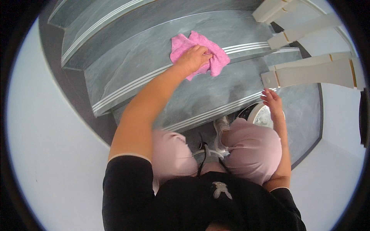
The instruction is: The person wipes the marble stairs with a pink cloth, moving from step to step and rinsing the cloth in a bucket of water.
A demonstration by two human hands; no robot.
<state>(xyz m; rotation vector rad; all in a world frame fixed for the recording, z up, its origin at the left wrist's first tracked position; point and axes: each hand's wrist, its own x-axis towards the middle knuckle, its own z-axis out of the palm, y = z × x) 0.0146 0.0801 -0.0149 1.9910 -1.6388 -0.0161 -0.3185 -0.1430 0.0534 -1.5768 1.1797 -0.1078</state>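
Observation:
A crumpled pink cleaning cloth (218,59) lies across the striped front edge of a grey stone-look stair tread (138,55). My left hand (194,59) presses down on it, the fingers curled into the fabric; the underside of the hand is hidden. To the right, my right hand (271,99) holds nothing. Its fingers are loosely bent and slightly apart, beside the foot of a pale baluster (268,80). Below that hand stands a white bucket (261,115) with cloudy, sudsy-looking liquid inside, partly covered by my forearm and knee.
Pale balusters with gold-coloured bands (306,30) line the right side of the stairs. A curved white wall (37,121) bounds the left. Higher steps (95,20) rise at the upper left. My knees and a shoe (222,124) are close below the lower tread's striped edge (214,111).

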